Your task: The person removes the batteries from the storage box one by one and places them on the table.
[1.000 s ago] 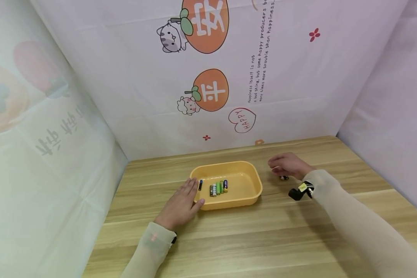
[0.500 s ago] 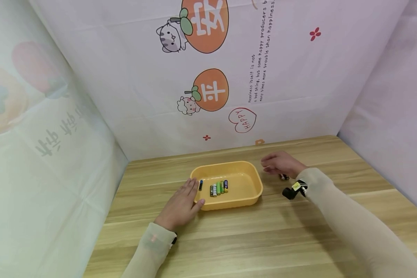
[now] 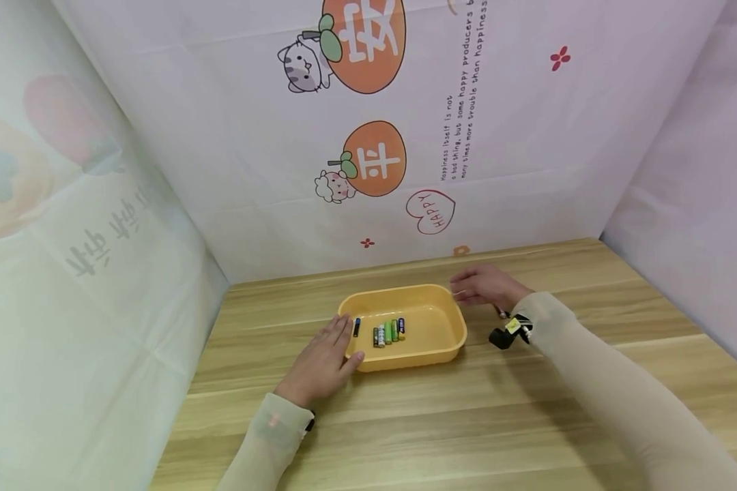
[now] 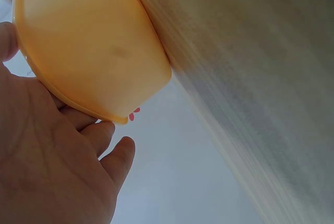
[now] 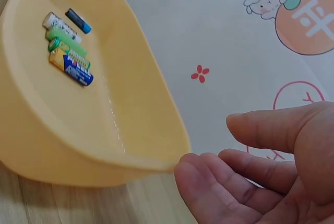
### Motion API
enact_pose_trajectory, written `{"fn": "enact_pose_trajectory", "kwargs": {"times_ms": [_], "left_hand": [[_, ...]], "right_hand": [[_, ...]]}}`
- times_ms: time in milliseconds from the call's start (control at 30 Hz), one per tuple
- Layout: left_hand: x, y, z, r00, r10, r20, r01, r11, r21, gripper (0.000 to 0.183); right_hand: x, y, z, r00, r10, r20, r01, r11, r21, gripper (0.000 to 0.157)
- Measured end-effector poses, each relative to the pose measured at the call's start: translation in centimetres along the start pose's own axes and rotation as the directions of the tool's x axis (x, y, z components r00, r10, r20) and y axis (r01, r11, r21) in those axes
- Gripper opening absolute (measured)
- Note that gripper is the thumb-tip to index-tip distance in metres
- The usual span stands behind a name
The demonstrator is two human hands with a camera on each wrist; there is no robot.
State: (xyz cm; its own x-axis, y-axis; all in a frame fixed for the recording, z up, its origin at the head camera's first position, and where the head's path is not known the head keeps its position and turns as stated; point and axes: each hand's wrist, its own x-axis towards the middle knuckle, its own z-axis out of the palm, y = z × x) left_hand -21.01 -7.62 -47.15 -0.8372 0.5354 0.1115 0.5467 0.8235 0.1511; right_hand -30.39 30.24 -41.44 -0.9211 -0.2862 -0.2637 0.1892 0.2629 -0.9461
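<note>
My right hand, empty, thumb spread, has moved beside the yellow rounded-rectangular plastic tray. My left hand, thumb spread, touches its opposite end; both now flank it.

Tray clear from above; left grip blocks left end

Plain yellow tray — one light green battery

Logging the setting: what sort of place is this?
Probably a screened-off work booth: white, partly printed sheets wall three sides of a brown wood-grain tabletop bearing a yellow, rounded-rectangular plastic tray.
</note>
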Motion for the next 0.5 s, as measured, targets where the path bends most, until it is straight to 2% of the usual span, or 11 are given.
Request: {"fn": "enact_pose_trajectory", "kwargs": {"times_ms": [233, 500], "left_hand": [[0.1, 0.0, 0.1, 1.000, 0.004, 0.006, -0.004, 1.000, 0.002, 0.073], [0.1, -0.1, 0.1, 1.000, -0.001, 0.010, 0.001, 1.000, 0.007, 0.073]], "right_hand": [[0.7, -0.5, 0.8, 1.000, 0.031, -0.004, -0.031, 0.999, -0.008, 0.047], [1.4, -0.7, 1.9, 0.999, 0.040, 0.027, -0.040, 0.999, -0.003, 0.050]]}}
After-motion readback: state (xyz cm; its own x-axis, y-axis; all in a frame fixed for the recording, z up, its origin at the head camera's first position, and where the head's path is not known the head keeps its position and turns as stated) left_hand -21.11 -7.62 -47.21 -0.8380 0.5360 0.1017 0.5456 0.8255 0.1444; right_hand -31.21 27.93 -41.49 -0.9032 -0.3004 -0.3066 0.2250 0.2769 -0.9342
